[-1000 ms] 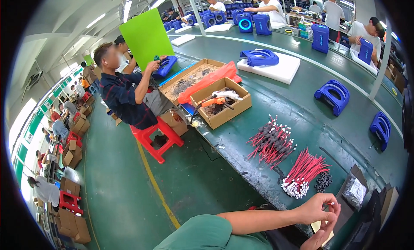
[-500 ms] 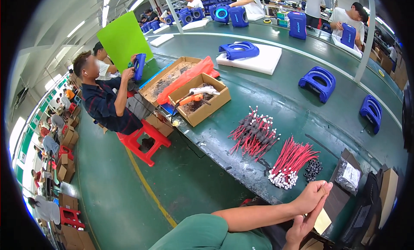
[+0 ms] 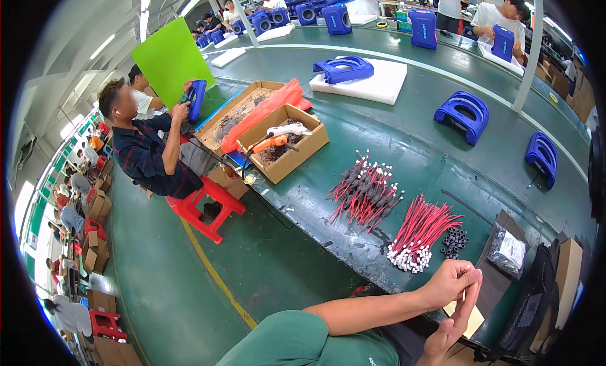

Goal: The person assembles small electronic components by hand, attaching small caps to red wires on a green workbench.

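Observation:
My left hand [image 3: 447, 285] is closed, its thumb and fingers pinched together over the near edge of the bench. A tiny pale bit shows at the fingertips, too small to name. My right hand [image 3: 453, 325] is just below, its fingers stretched upward and touching the left fingertips, its thumb apart. Beyond my hands lies a fan of red wires with white connectors [image 3: 421, 233]. Beside it is a small heap of black rings or short tubes [image 3: 454, 242]. Farther left is a second pile of red wires [image 3: 365, 192] with dark sleeve-like parts on them.
An open box [image 3: 500, 259] with a clear bag of dark parts and a black bag [image 3: 533, 306] stand at right. A carton with a heat gun [image 3: 290, 129] is at left. Blue housings [image 3: 463, 117] sit along the line. A co-worker [image 3: 142, 139] sits on a red stool.
My view has shifted slightly, so the bench appears a little farther left. My hands stay together with a small shift of the fingers. The seated co-worker's hand now reaches the blue housing's top.

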`<act>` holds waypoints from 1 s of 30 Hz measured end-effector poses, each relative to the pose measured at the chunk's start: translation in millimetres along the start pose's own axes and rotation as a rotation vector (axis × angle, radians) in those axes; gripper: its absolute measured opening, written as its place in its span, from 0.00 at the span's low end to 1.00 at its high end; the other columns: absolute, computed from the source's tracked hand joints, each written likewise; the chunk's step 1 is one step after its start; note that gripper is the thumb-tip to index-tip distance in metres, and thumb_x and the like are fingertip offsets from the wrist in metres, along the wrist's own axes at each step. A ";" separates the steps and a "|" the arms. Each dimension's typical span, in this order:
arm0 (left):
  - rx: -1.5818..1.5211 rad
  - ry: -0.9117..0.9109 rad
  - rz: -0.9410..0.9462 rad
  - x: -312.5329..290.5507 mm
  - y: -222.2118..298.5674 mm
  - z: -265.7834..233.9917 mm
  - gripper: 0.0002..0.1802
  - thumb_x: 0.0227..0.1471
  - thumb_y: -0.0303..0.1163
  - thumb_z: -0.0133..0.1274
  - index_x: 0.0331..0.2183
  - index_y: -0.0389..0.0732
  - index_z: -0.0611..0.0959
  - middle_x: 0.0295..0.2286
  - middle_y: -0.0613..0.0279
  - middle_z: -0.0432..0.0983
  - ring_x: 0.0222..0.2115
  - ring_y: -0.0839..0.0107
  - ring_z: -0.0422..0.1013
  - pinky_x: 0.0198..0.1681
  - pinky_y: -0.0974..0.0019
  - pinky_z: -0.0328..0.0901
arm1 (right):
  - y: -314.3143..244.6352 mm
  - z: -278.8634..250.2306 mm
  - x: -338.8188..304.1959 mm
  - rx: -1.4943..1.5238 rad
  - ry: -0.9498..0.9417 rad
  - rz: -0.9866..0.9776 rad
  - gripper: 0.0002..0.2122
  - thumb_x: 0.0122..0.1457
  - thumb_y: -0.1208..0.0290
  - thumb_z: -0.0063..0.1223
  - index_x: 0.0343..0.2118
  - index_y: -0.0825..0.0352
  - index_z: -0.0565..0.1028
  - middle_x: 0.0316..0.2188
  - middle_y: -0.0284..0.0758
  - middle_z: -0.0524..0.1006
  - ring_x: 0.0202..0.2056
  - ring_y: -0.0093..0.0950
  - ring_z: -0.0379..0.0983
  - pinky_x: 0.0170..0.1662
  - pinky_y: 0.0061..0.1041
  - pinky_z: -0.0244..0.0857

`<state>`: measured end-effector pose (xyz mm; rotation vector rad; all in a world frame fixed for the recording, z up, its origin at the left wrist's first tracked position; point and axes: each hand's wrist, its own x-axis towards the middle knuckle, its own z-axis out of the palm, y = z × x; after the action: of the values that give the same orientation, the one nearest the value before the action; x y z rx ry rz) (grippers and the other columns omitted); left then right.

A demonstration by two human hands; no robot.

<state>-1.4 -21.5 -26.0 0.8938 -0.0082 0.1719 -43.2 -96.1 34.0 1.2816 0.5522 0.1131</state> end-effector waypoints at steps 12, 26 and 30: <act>0.055 0.154 -0.111 -3.8 28.6 -3.9 0.06 0.42 0.21 0.55 0.28 0.35 0.77 0.20 0.65 0.72 0.16 0.83 0.63 0.16 0.79 0.58 | -48.7 15.7 37.9 -2.279 -0.699 0.251 0.42 0.49 0.35 0.28 0.58 0.68 0.42 0.55 0.43 0.52 0.56 0.33 0.48 0.57 0.32 0.38; 0.278 0.027 0.009 -2.4 17.5 -5.3 0.05 0.44 0.24 0.55 0.28 0.34 0.79 0.21 0.66 0.73 0.17 0.85 0.63 0.16 0.82 0.56 | -62.3 28.1 30.6 -2.276 -0.718 0.299 0.39 0.52 0.36 0.18 0.57 0.66 0.49 0.57 0.42 0.51 0.57 0.35 0.47 0.58 0.36 0.38; 0.232 0.016 -0.069 -3.7 26.4 -2.9 0.05 0.45 0.25 0.54 0.27 0.33 0.80 0.20 0.65 0.73 0.15 0.85 0.62 0.15 0.81 0.56 | -68.9 29.4 33.3 -2.188 -0.690 0.334 0.38 0.53 0.37 0.18 0.57 0.67 0.50 0.57 0.43 0.51 0.57 0.35 0.47 0.58 0.35 0.39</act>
<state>-9.3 -3.5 -7.7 1.1222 0.0588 0.1171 -16.3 -129.8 -35.7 -0.7881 -0.4790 0.3768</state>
